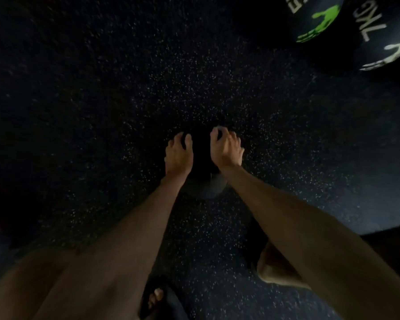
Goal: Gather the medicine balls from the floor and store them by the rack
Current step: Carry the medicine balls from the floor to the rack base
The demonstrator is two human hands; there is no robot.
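**Entry: ball [211, 188], in hand**

**Hazards.**
- Slip: the grip sits high on the sides and nothing supports the underside. A heavy ball could slide down through the palms as it is lifted.
- Foot strike: a sandalled foot [156, 296] stands close below the arms, so a dropped ball would likely land on or beside it.
- Strain: the arms are stretched straight down and forward, so the lift would load the back if the weight is high.
- Collision: two balls already lie at the upper right. A careless set-down could knock them and set them rolling.

**Position.** The ball is dark and nearly lost against the speckled floor [102, 107]. Only its near lower curve shows grey. It lies directly below the person, between the two hands. Whether it rests on the floor or is just off it cannot be told.

**Hold.**
- The left hand [178, 155] is on its left flank.
- The right hand [226, 150] is on its right flank.
- The fingers [217, 130] of both hands curl over the far upper side. They are probably clasping the ball, though the dim light hides the contact.

**Also present.** A green-print ball [316, 21] and a 7KG ball [383, 45] lie side by side, well apart from the hands. No rack is in view.
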